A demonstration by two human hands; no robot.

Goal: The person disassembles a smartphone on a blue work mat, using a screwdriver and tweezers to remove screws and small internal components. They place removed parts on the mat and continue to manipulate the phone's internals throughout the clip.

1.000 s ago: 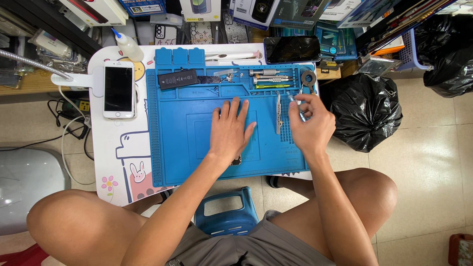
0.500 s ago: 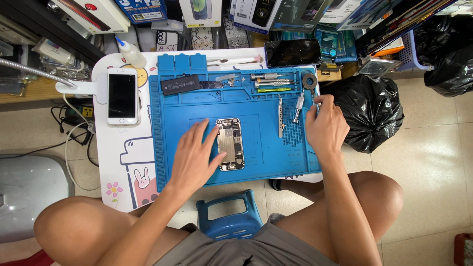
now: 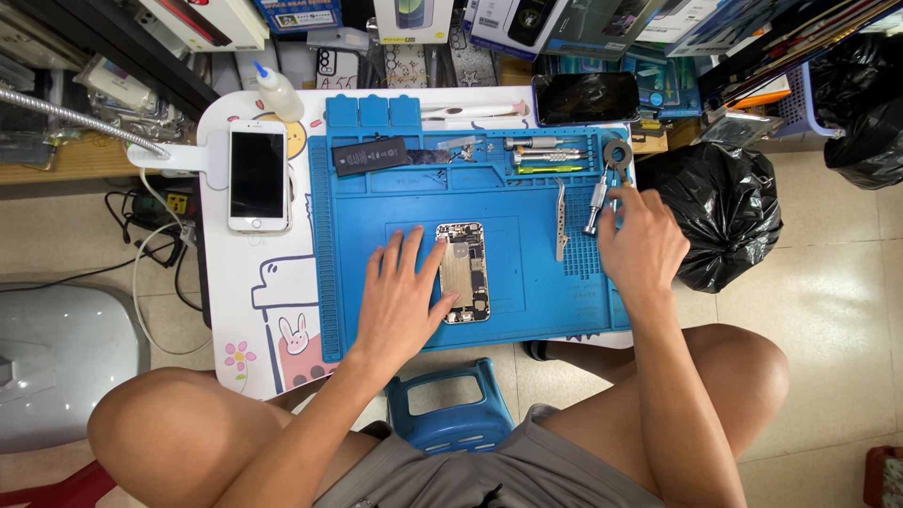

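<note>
While left hand (image 3: 403, 303) lies flat beside opened phone (image 3: 464, 273), right hand (image 3: 640, 243) pinches metal screwdriver (image 3: 595, 205), blue mat (image 3: 527, 310)

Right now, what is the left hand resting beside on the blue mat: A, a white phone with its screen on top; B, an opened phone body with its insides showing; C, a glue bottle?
B: the left hand lies flat on the blue mat, its fingers against the opened phone body.

A phone repair workshop: a blue repair mat (image 3: 527, 273) covers the surface, an opened phone (image 3: 464, 273) at its middle, screwdrivers (image 3: 546, 150) along its far edge, boxed phones (image 3: 414, 14) shelved beyond.
</note>
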